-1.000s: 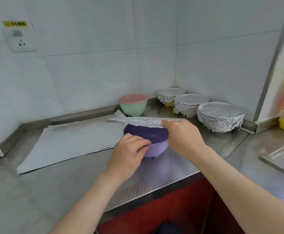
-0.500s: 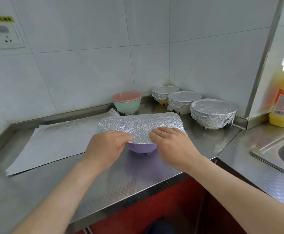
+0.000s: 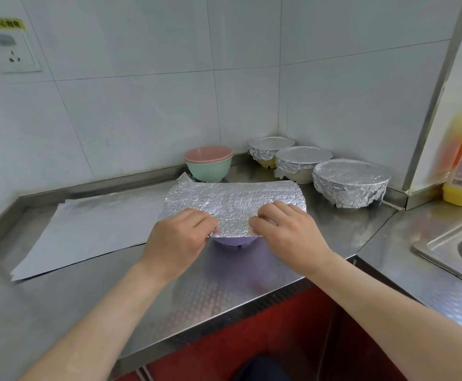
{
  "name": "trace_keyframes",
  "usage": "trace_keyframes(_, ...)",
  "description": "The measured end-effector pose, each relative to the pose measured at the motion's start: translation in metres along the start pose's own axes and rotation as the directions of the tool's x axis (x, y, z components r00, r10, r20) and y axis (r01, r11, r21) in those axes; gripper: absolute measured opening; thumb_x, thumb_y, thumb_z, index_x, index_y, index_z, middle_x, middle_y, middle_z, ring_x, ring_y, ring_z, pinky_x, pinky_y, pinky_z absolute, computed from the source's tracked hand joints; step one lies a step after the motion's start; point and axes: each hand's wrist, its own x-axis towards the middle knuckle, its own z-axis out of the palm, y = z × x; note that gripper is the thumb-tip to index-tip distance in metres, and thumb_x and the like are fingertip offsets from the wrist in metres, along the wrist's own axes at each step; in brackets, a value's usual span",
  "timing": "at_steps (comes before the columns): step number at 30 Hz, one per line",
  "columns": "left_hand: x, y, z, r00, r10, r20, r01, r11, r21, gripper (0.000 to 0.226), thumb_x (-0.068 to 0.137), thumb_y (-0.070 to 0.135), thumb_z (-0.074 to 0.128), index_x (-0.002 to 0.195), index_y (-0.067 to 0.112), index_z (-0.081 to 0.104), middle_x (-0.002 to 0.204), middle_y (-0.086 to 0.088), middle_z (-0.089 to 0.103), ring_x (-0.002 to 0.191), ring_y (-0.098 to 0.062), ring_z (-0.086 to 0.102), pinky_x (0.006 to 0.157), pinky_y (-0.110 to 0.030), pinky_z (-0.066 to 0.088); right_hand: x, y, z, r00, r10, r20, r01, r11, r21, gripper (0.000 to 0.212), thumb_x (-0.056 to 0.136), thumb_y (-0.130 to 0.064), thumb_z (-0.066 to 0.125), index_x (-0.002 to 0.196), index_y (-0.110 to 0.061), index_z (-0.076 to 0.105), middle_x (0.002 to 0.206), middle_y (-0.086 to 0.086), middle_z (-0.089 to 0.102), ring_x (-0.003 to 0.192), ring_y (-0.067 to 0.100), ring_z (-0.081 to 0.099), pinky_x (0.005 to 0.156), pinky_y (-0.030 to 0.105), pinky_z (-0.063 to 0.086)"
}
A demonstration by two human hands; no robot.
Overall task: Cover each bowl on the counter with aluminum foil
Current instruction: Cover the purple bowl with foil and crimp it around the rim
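Both hands are down on it now: the left hand [image 3: 179, 237] and right hand [image 3: 287, 233] pinch the near edge of the foil sheet [image 3: 234, 202], which a second ago was held edge-on and now lies flat over the purple bowl [image 3: 234, 240] mid-counter. Crimping comes next, I'd say. Farther back, a stacked pink-and-green bowl [image 3: 209, 167] waits uncovered; far right, three wrapped bowls [image 3: 351, 181]
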Motion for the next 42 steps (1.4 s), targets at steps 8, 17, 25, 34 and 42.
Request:
trace_keyframes(8, 0.016, 0.01, -0.017, 0.933, -0.221, 0.283, 0.313, 0.888, -0.338, 0.04, 0.072, 0.06, 0.058, 0.101, 0.036, 0.07, 0.106, 0.022, 0.057, 0.101, 0.001, 0.049, 0.086, -0.015, 0.04, -0.001, 0.002, 0.002, 0.999, -0.027, 0.033, 0.027, 1.0, -0.002, 0.018, 0.08, -0.003, 0.053, 0.085, -0.012, 0.067, 0.089, 0.003, 0.066, 0.075, 0.025, 0.062, 0.059, 0.034, 0.046)
trace_keyframes(17, 0.031, 0.011, -0.002, 0.901, -0.317, 0.296, 0.428, 0.761, -0.488, 0.003, 0.08, 0.027, 0.077, 0.083, 0.027, 0.079, 0.083, 0.012, 0.067, 0.084, -0.008, 0.06, 0.078, -0.036, 0.048, -0.001, 0.001, 0.0, 0.998, -0.067, 0.001, 0.067, 0.998, -0.008, 0.023, 0.083, 0.0, 0.048, 0.086, -0.011, 0.068, 0.088, 0.002, 0.066, 0.072, 0.025, 0.061, 0.058, 0.035, 0.045)
trace_keyframes(25, 0.028, 0.006, 0.002, 0.951, -0.215, 0.222, 0.299, 0.818, -0.491, 0.017, 0.078, 0.037, 0.068, 0.081, 0.023, 0.078, 0.079, 0.016, 0.064, 0.077, -0.003, 0.057, 0.07, -0.028, 0.046, 0.003, -0.005, -0.021, 0.972, 0.045, 0.23, -0.084, 0.983, 0.163, 0.047, 0.093, -0.057, 0.044, 0.096, -0.019, 0.071, 0.094, -0.005, 0.066, 0.082, 0.021, 0.06, 0.069, 0.037, 0.045)
trace_keyframes(34, 0.028, 0.002, 0.006, 0.974, -0.113, 0.198, 0.19, 0.881, -0.433, 0.018, 0.083, 0.035, 0.065, 0.088, 0.023, 0.077, 0.082, 0.012, 0.065, 0.079, -0.006, 0.056, 0.072, -0.026, 0.046, 0.04, -0.007, -0.02, 0.861, 0.161, 0.483, -0.309, 0.919, 0.244, 0.021, 0.093, -0.033, 0.06, 0.096, -0.019, 0.075, 0.095, 0.004, 0.064, 0.092, 0.028, 0.055, 0.077, 0.039, 0.045)
trace_keyframes(42, 0.029, 0.004, 0.021, 0.994, 0.011, 0.106, 0.015, 0.971, -0.239, 0.012, 0.089, 0.015, 0.056, 0.084, 0.009, 0.065, 0.081, -0.001, 0.06, 0.077, -0.022, 0.051, 0.07, -0.027, 0.04, 0.046, -0.009, -0.012, 0.872, 0.146, 0.468, -0.245, 0.957, 0.157, 0.015, 0.093, -0.024, 0.06, 0.103, -0.016, 0.068, 0.102, 0.005, 0.062, 0.098, 0.028, 0.054, 0.077, 0.037, 0.04)
